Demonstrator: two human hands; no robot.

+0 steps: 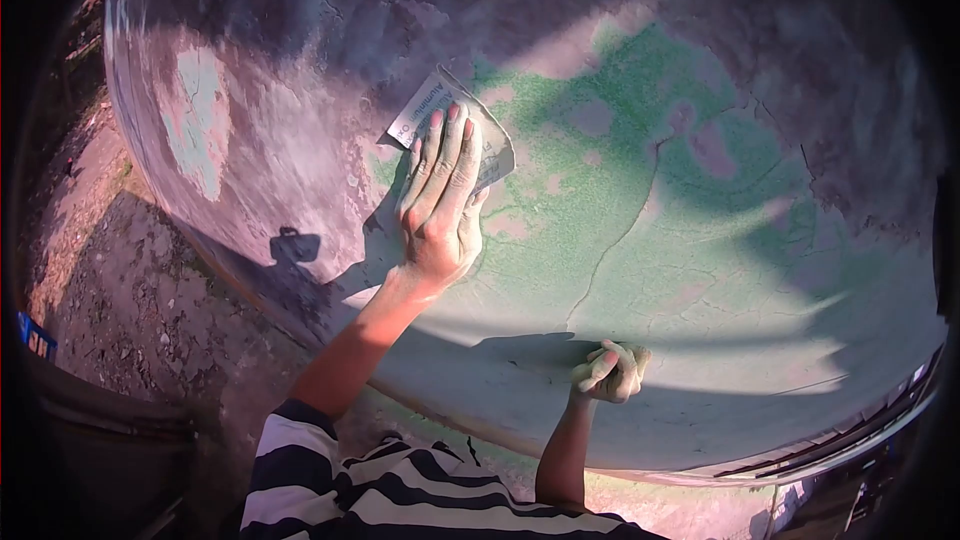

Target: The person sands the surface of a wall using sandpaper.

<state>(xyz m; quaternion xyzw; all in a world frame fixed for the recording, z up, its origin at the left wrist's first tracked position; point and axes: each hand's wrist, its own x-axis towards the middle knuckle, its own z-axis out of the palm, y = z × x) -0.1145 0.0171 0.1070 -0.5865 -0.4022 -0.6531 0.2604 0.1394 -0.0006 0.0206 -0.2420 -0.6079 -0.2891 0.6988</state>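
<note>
A sheet of sandpaper (495,150) with printed lettering on its back lies against a large curved wall surface (560,190) that is patchy green and grey. My left hand (440,180) is pressed flat on the sheet, fingers stretched upward and dusted with pale powder. Lower and to the right, my right hand (612,372) is closed with its fingers curled, close to the lower part of the surface. Whether anything is inside that hand cannot be made out. A thin crack runs through the green area between and above my hands.
Rough, stony ground (130,290) slopes away at the left, below the surface's edge. A blue object with white letters (38,338) is at the far left. Dark bars and railings (850,435) show at the lower right. Shadows cross the surface.
</note>
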